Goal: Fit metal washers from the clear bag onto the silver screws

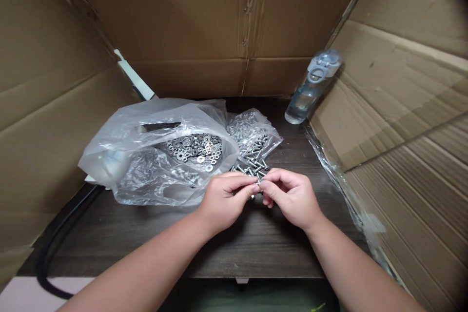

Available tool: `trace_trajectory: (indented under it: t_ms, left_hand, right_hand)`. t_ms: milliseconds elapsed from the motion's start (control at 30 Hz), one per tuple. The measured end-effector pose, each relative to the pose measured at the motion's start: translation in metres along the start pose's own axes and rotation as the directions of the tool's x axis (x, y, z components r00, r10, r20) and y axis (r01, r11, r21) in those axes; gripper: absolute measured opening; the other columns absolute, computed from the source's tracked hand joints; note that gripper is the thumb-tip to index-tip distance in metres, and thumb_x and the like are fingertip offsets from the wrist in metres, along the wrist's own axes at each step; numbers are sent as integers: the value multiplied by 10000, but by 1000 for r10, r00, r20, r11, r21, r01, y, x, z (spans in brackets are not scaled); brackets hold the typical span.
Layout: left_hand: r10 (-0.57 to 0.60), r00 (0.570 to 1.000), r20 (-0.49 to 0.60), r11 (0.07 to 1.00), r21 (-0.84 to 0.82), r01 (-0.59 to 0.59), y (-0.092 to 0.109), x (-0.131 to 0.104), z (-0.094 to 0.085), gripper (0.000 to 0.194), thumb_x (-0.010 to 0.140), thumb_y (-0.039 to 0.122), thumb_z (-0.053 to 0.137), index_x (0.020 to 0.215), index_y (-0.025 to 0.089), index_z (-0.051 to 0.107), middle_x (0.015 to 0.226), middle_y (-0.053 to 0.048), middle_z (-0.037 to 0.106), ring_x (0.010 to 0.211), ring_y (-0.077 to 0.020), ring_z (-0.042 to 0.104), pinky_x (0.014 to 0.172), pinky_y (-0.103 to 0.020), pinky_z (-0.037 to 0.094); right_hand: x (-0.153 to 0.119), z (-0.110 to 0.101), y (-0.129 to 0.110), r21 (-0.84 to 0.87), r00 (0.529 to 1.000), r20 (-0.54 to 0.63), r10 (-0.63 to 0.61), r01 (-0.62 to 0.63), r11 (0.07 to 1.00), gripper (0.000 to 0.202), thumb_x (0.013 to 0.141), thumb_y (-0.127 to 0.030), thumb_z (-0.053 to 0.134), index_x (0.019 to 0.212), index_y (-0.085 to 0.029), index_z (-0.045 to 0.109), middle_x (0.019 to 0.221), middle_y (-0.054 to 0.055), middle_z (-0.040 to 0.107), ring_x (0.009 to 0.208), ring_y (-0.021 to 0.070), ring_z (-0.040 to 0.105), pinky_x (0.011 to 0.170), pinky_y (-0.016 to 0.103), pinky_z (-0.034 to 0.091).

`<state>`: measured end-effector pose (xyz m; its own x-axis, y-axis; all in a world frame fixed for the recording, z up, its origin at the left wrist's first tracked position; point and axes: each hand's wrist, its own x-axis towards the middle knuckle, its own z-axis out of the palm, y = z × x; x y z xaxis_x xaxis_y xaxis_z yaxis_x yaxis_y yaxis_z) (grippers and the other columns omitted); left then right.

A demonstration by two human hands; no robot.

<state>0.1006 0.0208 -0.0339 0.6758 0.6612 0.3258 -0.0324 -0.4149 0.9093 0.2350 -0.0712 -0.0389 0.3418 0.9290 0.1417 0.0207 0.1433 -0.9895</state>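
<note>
My left hand [226, 200] and my right hand [290, 195] meet over the dark table, their fingertips pinched together around a small metal piece [259, 183], mostly covered by the fingers; it looks like a bolt. Just beyond the fingertips lies a loose pile of silver bolts [258, 151], spilling from a small clear bag [248, 124]. To the left, a large translucent plastic bag [120, 131] lies open, with many washers and nuts [201, 146] in its mouth.
A clear water bottle [307, 90] with a pale blue lid stands at the back right. Cardboard walls [183, 19] enclose the dark table [146, 243] at the back and sides. A black cable [54, 234] curves along the left, and a white strip [135, 75] leans behind the large bag.
</note>
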Motion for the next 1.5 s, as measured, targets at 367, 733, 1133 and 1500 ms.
trace_trajectory:
  t_ms: [367,733,1133,1500]
  left_hand:
    - [42,999,-34,998,-35,-43,0,1,-2,123,762,170,635,842,155,727,677,-50,655,573,-119,594,539,-232,499]
    - [2,1000,-1,993,-116,-2,1,-1,-2,119,755,158,635,834,145,724,685,-43,629,516,-98,567,491,-218,479]
    - [-32,999,-4,987,-159,31,2,-1,-2,129,721,160,670,838,126,712,723,-54,624,523,-100,571,495,-226,487]
    - [-88,996,-4,965,-248,84,3,-1,-2,111,668,162,712,774,129,711,772,-66,637,601,-126,598,516,-233,527]
  right_hand:
    - [0,-5,1,44,999,44,-13,11,999,242,789,-315,639,970,-157,608,763,40,634,619,143,619,574,279,527]
    - [1,-9,6,135,996,75,55,-65,989,258,792,-359,638,944,-154,597,685,29,627,579,138,603,531,263,501]
    - [2,-7,7,202,994,90,63,-80,976,227,782,-320,658,941,-167,601,711,17,620,572,126,598,527,255,500]
    - [0,-6,5,41,995,73,61,-64,997,307,877,-388,513,738,-125,590,524,19,578,438,102,542,433,215,438]
